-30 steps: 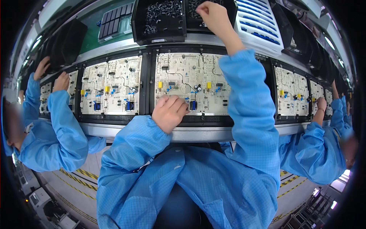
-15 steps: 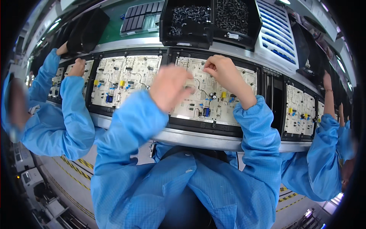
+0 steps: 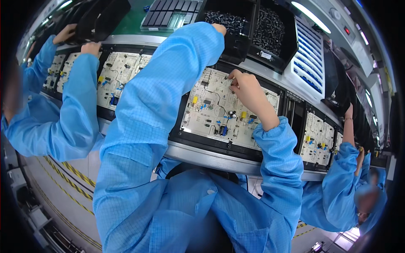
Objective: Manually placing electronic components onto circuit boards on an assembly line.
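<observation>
My left arm stretches forward to a black bin [image 3: 237,43] of small dark electronic components [image 3: 223,19]. My left hand [image 3: 220,29] is at the bin, mostly hidden by its blue sleeve, and its fingers cannot be seen. Below it lies a pale circuit board panel [image 3: 206,111] in a black frame, fitted with yellow, blue and black parts. Over the panel's upper part, my right hand [image 3: 249,89] is closed with thumb and fingertips together near the board. Whatever is between those fingertips is too small to make out.
A second black bin [image 3: 270,31] of parts stands to the right, beside a white slotted rack [image 3: 304,59] with blue strips. Further framed boards [image 3: 317,137] line the conveyor on both sides. Co-workers in blue sleeves [image 3: 78,109] work at left and right. A metal rail [image 3: 211,158] edges the line.
My left hand has moved from above the panel forward to the bin of components. My right hand stays over the panel's upper part. The whole view has tilted slightly.
</observation>
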`<state>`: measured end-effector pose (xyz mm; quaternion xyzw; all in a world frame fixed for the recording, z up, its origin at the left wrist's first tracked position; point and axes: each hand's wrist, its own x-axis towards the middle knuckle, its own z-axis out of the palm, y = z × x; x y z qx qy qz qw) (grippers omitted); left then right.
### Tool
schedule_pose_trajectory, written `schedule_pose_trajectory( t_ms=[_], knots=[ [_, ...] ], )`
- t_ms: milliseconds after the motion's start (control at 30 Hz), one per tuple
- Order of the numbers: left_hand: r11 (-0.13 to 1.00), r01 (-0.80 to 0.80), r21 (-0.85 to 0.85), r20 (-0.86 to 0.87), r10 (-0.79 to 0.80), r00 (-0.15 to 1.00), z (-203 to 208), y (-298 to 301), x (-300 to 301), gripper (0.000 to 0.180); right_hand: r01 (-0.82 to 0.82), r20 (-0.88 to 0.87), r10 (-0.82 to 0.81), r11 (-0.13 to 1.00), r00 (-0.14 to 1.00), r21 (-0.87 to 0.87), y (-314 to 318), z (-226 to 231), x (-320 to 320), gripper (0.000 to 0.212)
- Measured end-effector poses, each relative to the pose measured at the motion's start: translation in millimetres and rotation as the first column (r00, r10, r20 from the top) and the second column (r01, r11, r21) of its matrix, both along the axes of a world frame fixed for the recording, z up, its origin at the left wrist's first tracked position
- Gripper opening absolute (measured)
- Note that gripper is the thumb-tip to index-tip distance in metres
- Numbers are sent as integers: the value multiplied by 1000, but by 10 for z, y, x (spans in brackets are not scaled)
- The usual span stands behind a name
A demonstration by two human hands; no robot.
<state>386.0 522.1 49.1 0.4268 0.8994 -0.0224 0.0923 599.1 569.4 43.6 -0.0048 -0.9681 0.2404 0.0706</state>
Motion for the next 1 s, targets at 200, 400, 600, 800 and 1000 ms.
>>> schedule_pose_trajectory(
  t_ms=[200,400,600,800,1000],
  knots=[
    [1000,23,22,9,-23,1000,-484,213,-244,24,50,159,-22,983,987,-176,-22,57,-6,19],
    [998,13,68,214,-27,976,-506,298,-285,19,76,73,-66,986,995,-151,-86,18,49,20],
    [970,71,233,219,-123,968,-598,333,-169,23,147,80,-137,978,987,-148,-100,30,44,21],
    [991,85,101,173,-102,980,-333,338,-27,23,146,55,-139,978,989,-149,-158,-3,62,20],
    [971,16,237,223,-70,972,-459,382,-90,15,128,8,-128,981,992,-147,-123,-51,58,19]
  ],
)
